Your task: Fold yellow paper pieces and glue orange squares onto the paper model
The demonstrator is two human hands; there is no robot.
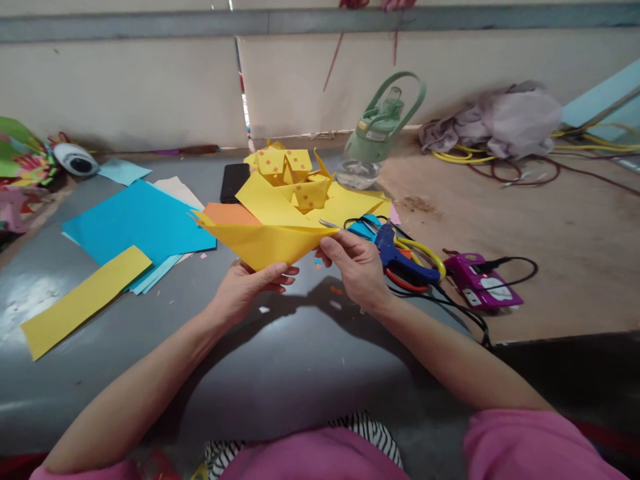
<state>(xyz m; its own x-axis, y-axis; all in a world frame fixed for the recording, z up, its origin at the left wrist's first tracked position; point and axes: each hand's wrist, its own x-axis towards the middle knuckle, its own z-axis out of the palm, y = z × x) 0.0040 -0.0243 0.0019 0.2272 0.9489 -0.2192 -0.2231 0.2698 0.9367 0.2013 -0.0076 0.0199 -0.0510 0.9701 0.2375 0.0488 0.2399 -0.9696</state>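
A folded sheet of yellow paper (265, 245) is held up over the table, its pointed left end splitting into several tips. My left hand (250, 287) grips its lower edge, thumb in front and fingers behind. At the right corner, my right hand (353, 260) closes thumb and fingers on the same paper. Just behind it lie more yellow sheets (273, 200) and a yellow paper piece with orange squares (287, 163). A blue-handled tool that looks like a glue gun (400, 257) rests beside my right hand.
Blue sheets (135, 220) and a yellow strip (85, 303) lie left. A black phone (235, 183) and a green-lidded bottle (375, 133) stand at the back. Right are a purple box with a cable (483, 280), a yellow cord (460, 157) and a grey cloth (500, 123).
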